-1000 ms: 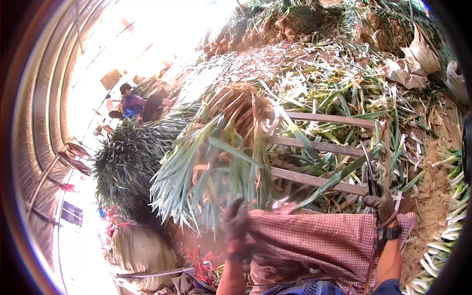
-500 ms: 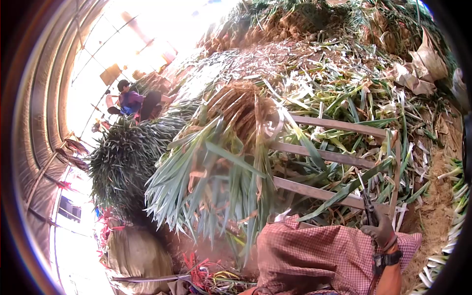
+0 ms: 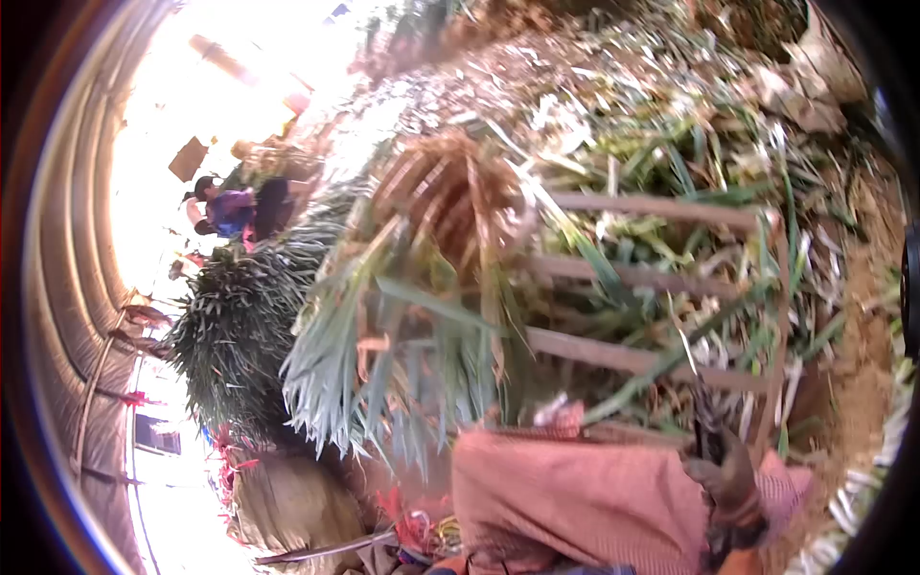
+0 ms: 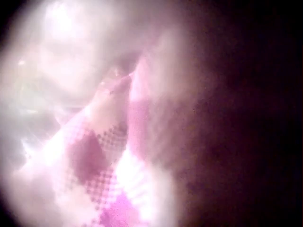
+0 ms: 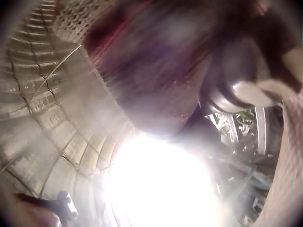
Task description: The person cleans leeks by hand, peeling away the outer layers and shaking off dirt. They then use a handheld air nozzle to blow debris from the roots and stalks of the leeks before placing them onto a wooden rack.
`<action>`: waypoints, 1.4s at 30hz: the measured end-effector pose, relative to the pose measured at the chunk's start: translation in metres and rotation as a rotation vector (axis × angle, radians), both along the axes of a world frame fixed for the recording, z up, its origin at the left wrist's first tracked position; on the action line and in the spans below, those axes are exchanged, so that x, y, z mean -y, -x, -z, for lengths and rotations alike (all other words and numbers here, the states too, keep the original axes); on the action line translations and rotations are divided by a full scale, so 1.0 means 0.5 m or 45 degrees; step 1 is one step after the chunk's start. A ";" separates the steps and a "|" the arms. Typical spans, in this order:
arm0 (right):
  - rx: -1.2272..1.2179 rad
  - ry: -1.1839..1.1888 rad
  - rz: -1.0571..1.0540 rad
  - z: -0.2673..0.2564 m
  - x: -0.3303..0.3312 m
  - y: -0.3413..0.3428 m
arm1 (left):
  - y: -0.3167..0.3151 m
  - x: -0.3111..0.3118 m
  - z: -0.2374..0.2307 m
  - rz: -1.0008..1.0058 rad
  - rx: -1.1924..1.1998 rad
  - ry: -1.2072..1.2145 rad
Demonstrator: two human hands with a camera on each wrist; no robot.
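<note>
In the head view, my gloved right hand (image 3: 725,482) grips the dark handle of a thin tool (image 3: 707,417) pointing up, over the right end of a checked reddish cloth (image 3: 575,479). Of the left arm, only a bit of forearm (image 3: 452,565) shows at the bottom edge; its hand is hidden or too dark to make out by the cloth. Blurred checked cloth (image 4: 111,142) fills part of the left wrist view. Beyond the cloth, a bundle of long green leaves (image 3: 422,355) with brown roots (image 3: 450,182) lies at the left end of a slatted wooden frame (image 3: 642,278).
A dark green leafy heap (image 3: 240,335) stands at the left, with a seated person (image 3: 235,211) behind it. Below it are a pale sack (image 3: 297,503) and red ties (image 3: 402,517). Loose leaves (image 3: 671,144) cover the ground behind the frame; white stalks lie at the far right.
My left hand has dropped from beside the leaf bundle to the bottom edge, mostly out of sight. The cloth has shifted and spread leftward. My right hand keeps its grip, the tool tilted a little differently.
</note>
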State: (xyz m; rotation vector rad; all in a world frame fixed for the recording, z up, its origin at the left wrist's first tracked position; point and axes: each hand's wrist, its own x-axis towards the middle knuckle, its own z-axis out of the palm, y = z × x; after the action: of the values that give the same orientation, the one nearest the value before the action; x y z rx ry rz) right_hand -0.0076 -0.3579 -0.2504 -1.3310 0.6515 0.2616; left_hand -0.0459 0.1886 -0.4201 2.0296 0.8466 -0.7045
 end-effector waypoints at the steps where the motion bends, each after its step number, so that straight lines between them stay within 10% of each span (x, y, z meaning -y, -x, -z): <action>1: 0.095 -0.029 0.017 -0.003 -0.031 0.011 | 0.006 -0.022 0.010 0.013 0.030 0.001; 15: 0.424 0.326 -0.114 -0.001 -0.304 0.034 | -0.076 -0.212 0.023 -0.093 0.431 0.445; 21: 0.618 1.059 -0.277 -0.053 -0.351 0.019 | -0.232 -0.308 -0.043 -0.418 0.654 0.412; 23: 0.476 1.013 -0.352 -0.077 -0.348 0.010 | -0.310 -0.365 -0.044 -0.407 0.913 0.802; 31: 0.483 1.024 -0.379 -0.012 -0.294 -0.103 | -0.484 -0.062 -0.394 0.273 1.080 0.532; 39: 0.432 1.009 -0.333 -0.045 -0.245 -0.140 | -0.746 0.259 -0.204 0.695 0.991 0.345; 42: 0.545 0.972 -0.286 -0.043 -0.241 -0.121 | -0.828 0.313 -0.096 0.817 1.012 -0.347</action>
State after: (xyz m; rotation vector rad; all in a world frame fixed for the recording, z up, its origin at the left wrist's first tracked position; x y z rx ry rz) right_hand 0.0528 -0.2376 -0.2292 -2.1200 0.2279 -0.1167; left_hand 0.3683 0.0319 -0.3718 2.5524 -0.1966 -0.0434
